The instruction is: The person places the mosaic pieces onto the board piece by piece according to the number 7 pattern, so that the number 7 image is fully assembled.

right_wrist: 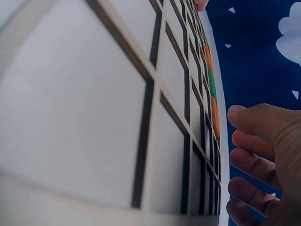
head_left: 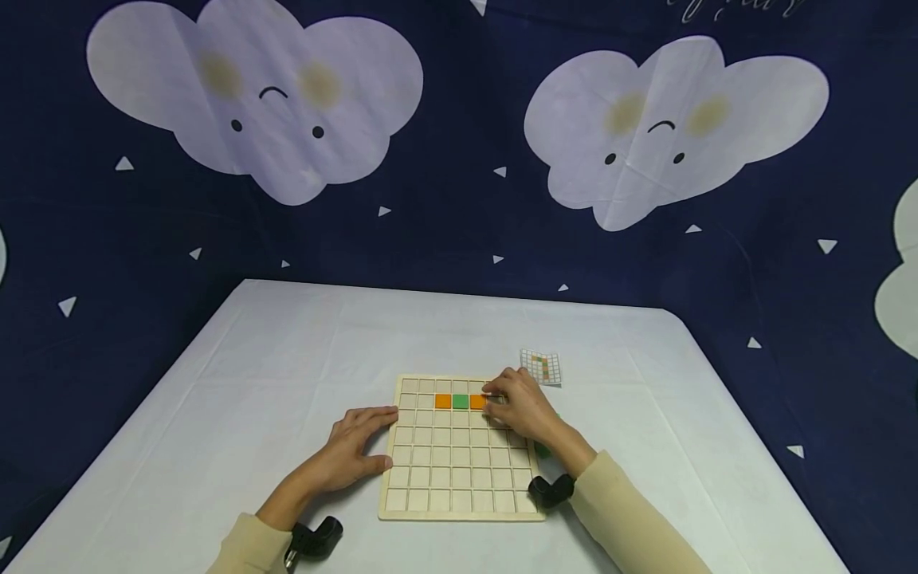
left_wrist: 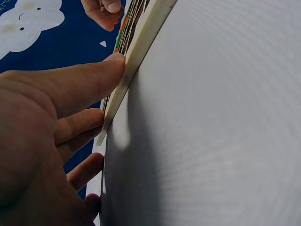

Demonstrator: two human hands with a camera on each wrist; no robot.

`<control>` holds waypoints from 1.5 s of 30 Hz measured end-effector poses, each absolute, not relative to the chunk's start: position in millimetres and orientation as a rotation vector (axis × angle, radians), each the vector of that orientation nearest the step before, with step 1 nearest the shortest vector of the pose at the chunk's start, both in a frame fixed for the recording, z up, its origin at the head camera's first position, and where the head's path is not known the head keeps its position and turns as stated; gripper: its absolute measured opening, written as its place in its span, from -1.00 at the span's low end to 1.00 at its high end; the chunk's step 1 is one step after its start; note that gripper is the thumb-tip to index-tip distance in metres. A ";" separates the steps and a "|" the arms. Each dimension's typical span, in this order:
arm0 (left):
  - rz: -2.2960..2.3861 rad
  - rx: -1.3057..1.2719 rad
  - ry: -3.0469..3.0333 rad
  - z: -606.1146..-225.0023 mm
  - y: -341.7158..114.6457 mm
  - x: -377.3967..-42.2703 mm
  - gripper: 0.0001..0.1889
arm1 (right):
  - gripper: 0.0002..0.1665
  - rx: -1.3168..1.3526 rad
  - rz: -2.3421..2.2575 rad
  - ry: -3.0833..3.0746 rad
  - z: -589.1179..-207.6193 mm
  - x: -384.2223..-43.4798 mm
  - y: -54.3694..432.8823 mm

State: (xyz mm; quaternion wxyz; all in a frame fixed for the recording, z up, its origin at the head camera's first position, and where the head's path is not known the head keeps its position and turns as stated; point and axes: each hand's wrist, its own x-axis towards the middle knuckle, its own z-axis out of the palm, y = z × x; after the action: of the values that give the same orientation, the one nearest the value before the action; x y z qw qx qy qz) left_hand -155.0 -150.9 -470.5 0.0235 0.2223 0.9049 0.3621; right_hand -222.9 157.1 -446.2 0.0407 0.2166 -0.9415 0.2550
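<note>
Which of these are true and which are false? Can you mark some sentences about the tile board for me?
1. The green tile sits between two orange tiles. True.
2. The left hand touches the left edge of the board. True.
3. Every square of the board has a coloured tile. False: many squares are bare.
4. The right hand is beside the left-hand orange tile. False: it is by the right-hand one.
5. The small grid card lies on the table, past the board's far edge. True.
</note>
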 end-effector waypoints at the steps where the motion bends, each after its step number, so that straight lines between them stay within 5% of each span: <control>1: 1.118 0.689 2.804 -470.6 -151.0 -155.1 -0.33 | -0.69 0.661 0.786 -2.880 -445.5 -222.1 157.8; 45: 1.139 0.676 2.774 -467.8 -150.8 -153.8 -0.33 | -0.68 0.566 0.827 -2.808 -439.3 -179.2 207.7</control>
State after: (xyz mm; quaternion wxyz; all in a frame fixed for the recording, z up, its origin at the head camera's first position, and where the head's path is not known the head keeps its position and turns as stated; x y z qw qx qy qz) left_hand -153.8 -150.8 -467.8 0.0337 0.2196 0.9019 0.3704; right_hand -179.2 207.7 -439.3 0.0798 0.1891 -0.9388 0.2765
